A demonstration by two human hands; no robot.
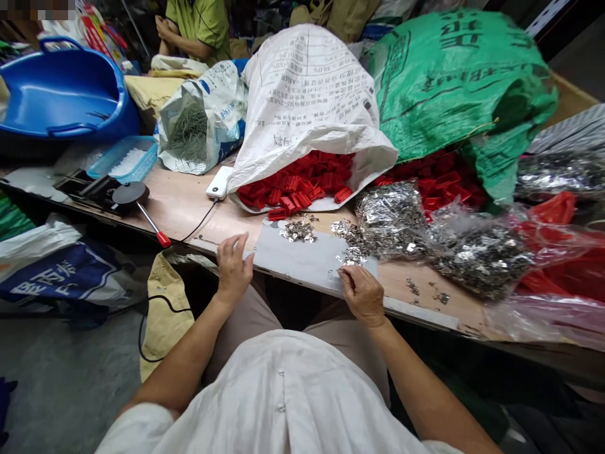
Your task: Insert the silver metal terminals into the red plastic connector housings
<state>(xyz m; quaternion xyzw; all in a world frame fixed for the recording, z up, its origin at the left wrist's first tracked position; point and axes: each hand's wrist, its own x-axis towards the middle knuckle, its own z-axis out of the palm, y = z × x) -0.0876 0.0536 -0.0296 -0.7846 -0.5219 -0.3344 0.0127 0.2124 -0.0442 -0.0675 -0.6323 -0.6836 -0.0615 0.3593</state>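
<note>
My left hand [234, 268] hovers at the table's front edge, left of a grey sheet [288, 255], its fingers apart and nothing visible in them. My right hand [363, 295] is at the sheet's right side with thumb and fingertips pinched together; whatever they hold is too small to make out. Just beyond those fingertips lies a small heap of shiny metal pieces [353, 255]. Another heap of metal pieces [299, 231] rests toward the back of the sheet. A single small piece [330, 275] lies left of my right fingertips.
A white sack [312, 88] spills red plastic parts [295, 189]; a green sack [463, 82] stands behind more. Clear bags of metal pieces [486, 255] lie right. Leftward are a red-tipped lever tool [151, 224], white corded device [219, 183], bag of wires [189, 135] and blue tub [66, 94]. Another person [198, 31] sits opposite.
</note>
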